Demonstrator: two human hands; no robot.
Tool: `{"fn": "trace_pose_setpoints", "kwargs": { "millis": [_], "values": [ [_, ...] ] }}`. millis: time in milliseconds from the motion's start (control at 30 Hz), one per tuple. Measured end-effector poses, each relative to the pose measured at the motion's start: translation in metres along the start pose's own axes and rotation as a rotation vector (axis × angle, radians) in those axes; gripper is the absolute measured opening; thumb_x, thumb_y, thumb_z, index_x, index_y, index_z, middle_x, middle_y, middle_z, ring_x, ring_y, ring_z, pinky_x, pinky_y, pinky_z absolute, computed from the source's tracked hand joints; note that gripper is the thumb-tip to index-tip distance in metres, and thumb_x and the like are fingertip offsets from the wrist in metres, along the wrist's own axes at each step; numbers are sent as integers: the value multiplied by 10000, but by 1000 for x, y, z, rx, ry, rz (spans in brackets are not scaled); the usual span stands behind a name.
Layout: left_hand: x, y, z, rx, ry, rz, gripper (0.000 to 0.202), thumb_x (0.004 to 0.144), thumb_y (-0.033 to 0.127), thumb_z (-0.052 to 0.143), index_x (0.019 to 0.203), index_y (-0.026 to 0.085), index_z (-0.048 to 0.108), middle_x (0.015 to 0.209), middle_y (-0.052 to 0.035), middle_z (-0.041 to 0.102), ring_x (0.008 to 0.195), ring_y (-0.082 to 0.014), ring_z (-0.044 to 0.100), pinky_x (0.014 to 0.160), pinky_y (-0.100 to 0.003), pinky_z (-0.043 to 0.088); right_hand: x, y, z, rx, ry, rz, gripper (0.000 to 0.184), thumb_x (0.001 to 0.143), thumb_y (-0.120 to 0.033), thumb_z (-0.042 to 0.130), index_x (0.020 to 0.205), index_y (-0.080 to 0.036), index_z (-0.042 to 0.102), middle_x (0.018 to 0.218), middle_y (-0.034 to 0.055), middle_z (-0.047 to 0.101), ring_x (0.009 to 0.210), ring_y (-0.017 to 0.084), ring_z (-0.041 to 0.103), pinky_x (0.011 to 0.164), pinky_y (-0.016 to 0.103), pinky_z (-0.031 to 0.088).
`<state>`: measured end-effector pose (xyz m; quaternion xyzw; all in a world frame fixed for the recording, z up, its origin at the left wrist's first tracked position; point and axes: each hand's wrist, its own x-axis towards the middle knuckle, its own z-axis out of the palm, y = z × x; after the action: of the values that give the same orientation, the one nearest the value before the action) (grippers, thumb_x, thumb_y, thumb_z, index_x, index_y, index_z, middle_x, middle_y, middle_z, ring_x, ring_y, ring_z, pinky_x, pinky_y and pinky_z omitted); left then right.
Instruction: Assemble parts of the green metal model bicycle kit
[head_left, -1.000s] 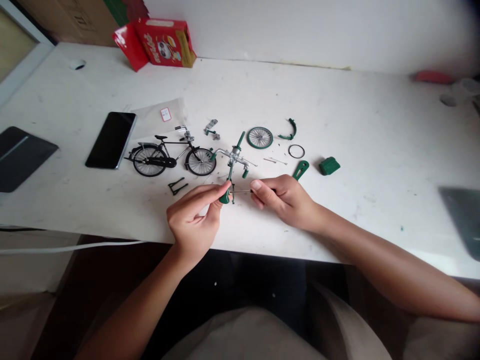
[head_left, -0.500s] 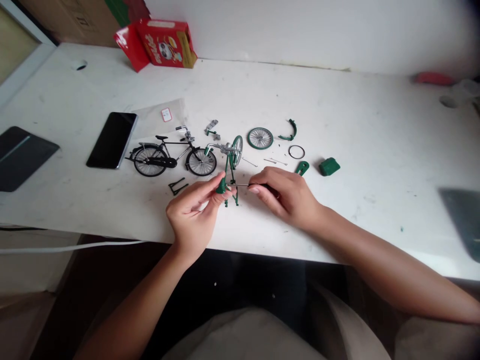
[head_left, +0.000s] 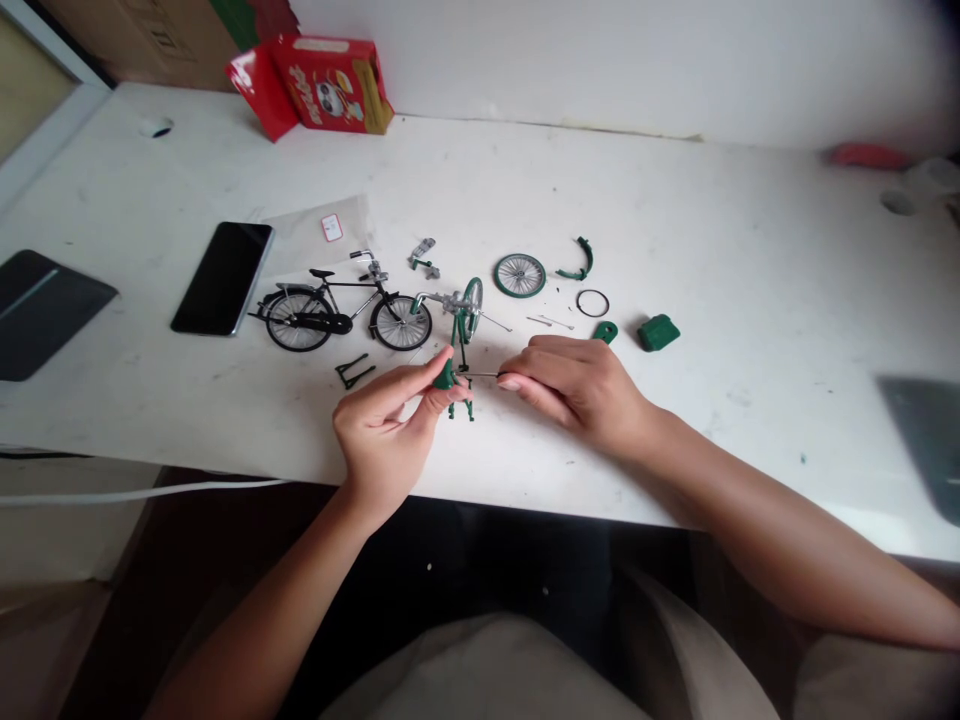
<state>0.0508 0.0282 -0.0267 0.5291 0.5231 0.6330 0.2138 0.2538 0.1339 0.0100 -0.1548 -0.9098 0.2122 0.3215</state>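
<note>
Between thumb and forefinger, my left hand (head_left: 386, 425) pinches a small green saddle (head_left: 444, 376) at a green model bicycle frame (head_left: 460, 340). Silver handlebars (head_left: 453, 301) and a spoked front wheel (head_left: 472, 308) sit at the frame's far end. From the right, my right hand (head_left: 581, 390) is closed around a screwdriver, its handle mostly hidden. The thin metal shaft (head_left: 480, 374) points left and its tip meets the saddle area; my left fingers partly cover the contact. Just left of the frame stands a finished-looking black model bicycle (head_left: 337, 312).
Beyond my hands lie a loose green wheel (head_left: 519, 275), a curved mudguard (head_left: 581, 262), a black ring (head_left: 592, 302), a green chain cover (head_left: 604, 331) and a green block (head_left: 658, 332). A phone (head_left: 223, 278) and plastic bag (head_left: 319, 232) lie left. A red box (head_left: 330, 88) stands behind.
The green frame has tipped a little, its lower end now slightly nearer me. The screwdriver stays at the saddle, and both hands keep nearly the same place.
</note>
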Motion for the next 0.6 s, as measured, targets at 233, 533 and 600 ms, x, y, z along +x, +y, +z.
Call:
{"fn": "trace_pose_setpoints", "kwargs": {
  "millis": [233,533,600],
  "values": [
    [0,2,0,14,-41,78,467,897,19,784,1287,276,788,1019,-25,840,854,-172,811,800,-311,697,2,-7,-3,100,-47,116,267,1091,-295,558,892,-176,690,706,0,665,623,102,586,598,241,430],
    [0,2,2,31,-37,142,448,907,12,764,1268,277,794,984,-14,838,826,-162,798,791,-326,690,0,-11,0,348,-49,340,372,1089,-329,557,772,-175,677,612,-46,558,506,55,411,532,237,347],
    [0,2,2,29,-36,140,443,905,13,766,1264,271,796,994,-19,838,830,-166,801,791,-331,692,0,-12,1,415,-53,401,407,1092,-359,547,753,-172,673,601,-48,532,511,56,395,529,238,337]
  ]
}}
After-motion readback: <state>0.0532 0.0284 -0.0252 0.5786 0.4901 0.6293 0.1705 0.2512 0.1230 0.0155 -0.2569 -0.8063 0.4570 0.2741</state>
